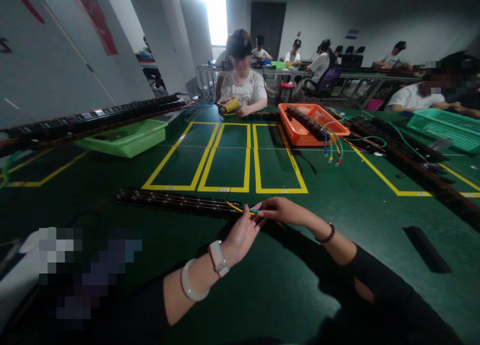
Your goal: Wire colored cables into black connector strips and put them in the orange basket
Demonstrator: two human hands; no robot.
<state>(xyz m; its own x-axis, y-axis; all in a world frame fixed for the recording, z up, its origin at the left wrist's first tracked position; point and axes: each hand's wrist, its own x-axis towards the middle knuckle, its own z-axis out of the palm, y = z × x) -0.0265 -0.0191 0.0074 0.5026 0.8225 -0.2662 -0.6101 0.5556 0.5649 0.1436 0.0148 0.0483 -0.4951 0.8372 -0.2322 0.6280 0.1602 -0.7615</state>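
Observation:
A long dark strip with bright metal lines along it lies across the green table before me. Yellow and blue-green wires run from its right end to my hands. My left hand, with a watch and a pale bangle at its wrist, is closed around the wires from the near side. Just to the right, my right hand pinches the same wires, its fingertips touching the left hand's fingers. The wire ends are hidden behind my fingers.
Yellow tape frames mark the table beyond. An orange basket holds a similar strip with colored wires. Green baskets stand at both sides. More strips lie at right. A person sits opposite with a yellow object.

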